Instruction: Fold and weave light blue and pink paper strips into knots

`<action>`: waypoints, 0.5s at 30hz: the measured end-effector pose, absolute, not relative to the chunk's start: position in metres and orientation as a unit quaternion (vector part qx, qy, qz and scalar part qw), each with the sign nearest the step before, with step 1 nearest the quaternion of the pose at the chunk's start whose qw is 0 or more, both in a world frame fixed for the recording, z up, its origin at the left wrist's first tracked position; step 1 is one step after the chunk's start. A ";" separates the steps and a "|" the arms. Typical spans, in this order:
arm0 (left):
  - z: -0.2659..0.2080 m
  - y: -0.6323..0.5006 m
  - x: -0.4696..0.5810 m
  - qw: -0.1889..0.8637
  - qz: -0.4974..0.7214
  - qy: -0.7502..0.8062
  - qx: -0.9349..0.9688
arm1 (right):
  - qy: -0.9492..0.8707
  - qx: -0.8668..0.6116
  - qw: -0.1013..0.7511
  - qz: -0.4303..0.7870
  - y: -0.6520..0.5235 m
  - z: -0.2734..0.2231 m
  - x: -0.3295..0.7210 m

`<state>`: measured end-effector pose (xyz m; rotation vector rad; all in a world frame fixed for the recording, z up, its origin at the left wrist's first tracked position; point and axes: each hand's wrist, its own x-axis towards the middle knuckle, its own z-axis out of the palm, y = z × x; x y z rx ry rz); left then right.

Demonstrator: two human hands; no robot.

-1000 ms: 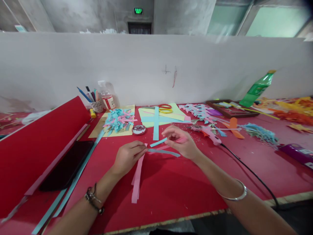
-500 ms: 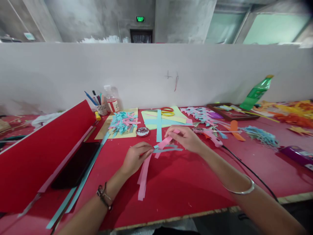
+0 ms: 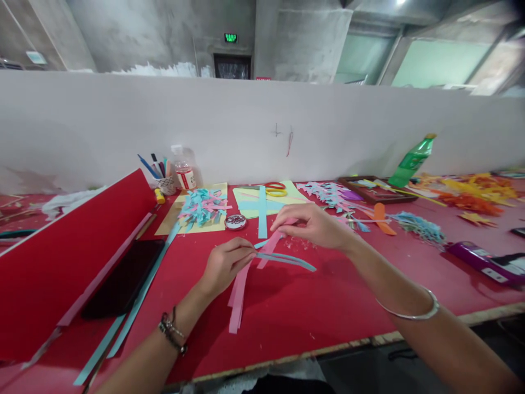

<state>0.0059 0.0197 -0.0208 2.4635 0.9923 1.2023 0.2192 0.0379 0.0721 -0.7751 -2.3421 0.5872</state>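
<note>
My left hand (image 3: 225,265) is closed in a pinch on thin light-blue paper strips (image 3: 291,259), whose free ends reach right above the red table. Just below its fingertips lie pink paper strips (image 3: 238,306). My right hand (image 3: 309,225) has its fingers closed on another pink paper strip (image 3: 268,249), which slants down left behind the blue ones. A wider blue strip (image 3: 262,213) lies flat beyond the hands. The pink glue gun is mostly or wholly hidden by my right hand and forearm.
Cut blue and pink paper pieces (image 3: 203,207) lie on yellow card, beside a round tin (image 3: 235,221). Scissors (image 3: 275,190) rest at the back. A phone (image 3: 125,279) and red board (image 3: 77,262) stand left. On the right are a green bottle (image 3: 412,161) and purple device (image 3: 479,262).
The blue strips have swung, their free ends now lower and further right. My right hand has moved slightly with the pink strip. The view has shifted right.
</note>
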 end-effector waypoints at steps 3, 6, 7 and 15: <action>-0.020 0.019 0.007 0.119 0.420 0.336 0.834 | -0.887 -0.290 0.288 0.216 0.035 0.069 0.215; -0.019 0.019 0.009 0.139 0.430 0.341 0.825 | -0.891 -0.278 0.288 0.212 0.032 0.062 0.207; -0.019 0.019 0.009 0.145 0.434 0.342 0.821 | -0.892 -0.276 0.290 0.211 0.031 0.060 0.204; -0.014 0.018 0.009 0.160 0.464 0.352 0.797 | -0.847 -0.307 0.350 0.255 0.033 0.054 0.197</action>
